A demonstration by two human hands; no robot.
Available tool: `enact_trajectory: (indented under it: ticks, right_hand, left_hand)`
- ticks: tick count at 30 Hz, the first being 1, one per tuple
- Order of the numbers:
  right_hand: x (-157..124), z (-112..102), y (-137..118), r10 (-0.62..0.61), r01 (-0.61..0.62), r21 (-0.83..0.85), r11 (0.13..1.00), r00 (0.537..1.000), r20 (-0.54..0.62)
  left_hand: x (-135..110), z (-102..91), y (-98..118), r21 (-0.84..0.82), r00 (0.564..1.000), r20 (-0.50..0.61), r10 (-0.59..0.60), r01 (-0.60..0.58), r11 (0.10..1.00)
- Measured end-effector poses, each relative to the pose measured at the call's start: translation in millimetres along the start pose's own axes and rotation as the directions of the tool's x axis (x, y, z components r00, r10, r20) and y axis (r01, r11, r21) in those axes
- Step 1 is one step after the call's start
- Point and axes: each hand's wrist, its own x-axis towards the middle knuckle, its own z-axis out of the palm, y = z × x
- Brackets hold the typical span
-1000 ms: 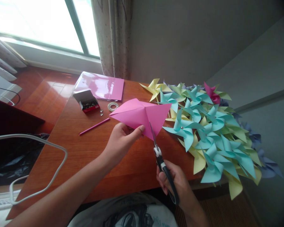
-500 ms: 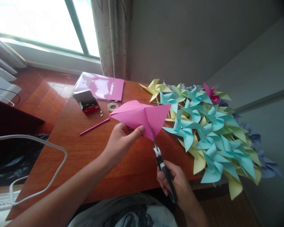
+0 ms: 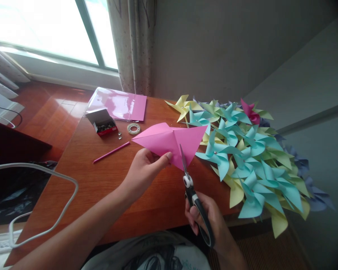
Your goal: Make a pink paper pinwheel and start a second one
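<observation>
A creased sheet of pink paper (image 3: 160, 139) is held above the table by my left hand (image 3: 148, 165), thumb on top and the other fingers underneath, partly hidden. My right hand (image 3: 207, 215) is wrapped round the black-and-white handles of a pair of scissors (image 3: 189, 183). The blades lie at the paper's near right corner, pointing up toward its middle. A pink stick (image 3: 111, 152) lies on the table left of the paper. Just beyond the paper is a roll of tape (image 3: 133, 129).
Many paper pinwheels (image 3: 252, 191) in turquoise, yellow and purple cover the table's right side. At the back left are a small open box of metal pieces (image 3: 105, 127) and a pack of pink paper (image 3: 139, 108). A white cable (image 3: 70, 210) loops at the left edge.
The scissors have opened wider and shifted slightly down and right, the right fingers spreading with the handles. The paper has moved a little to the right and down.
</observation>
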Motion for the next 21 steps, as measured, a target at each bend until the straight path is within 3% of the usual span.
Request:
enact_trajectory:
  ticks: [21]
  right_hand:
    - [5.0,0.5,-3.1,-0.021,0.021,-0.035,0.999,1.0,-0.002]
  left_hand:
    - [-0.5,1.8,3.8,-0.027,0.995,0.09,-0.04,0.042,0.999]
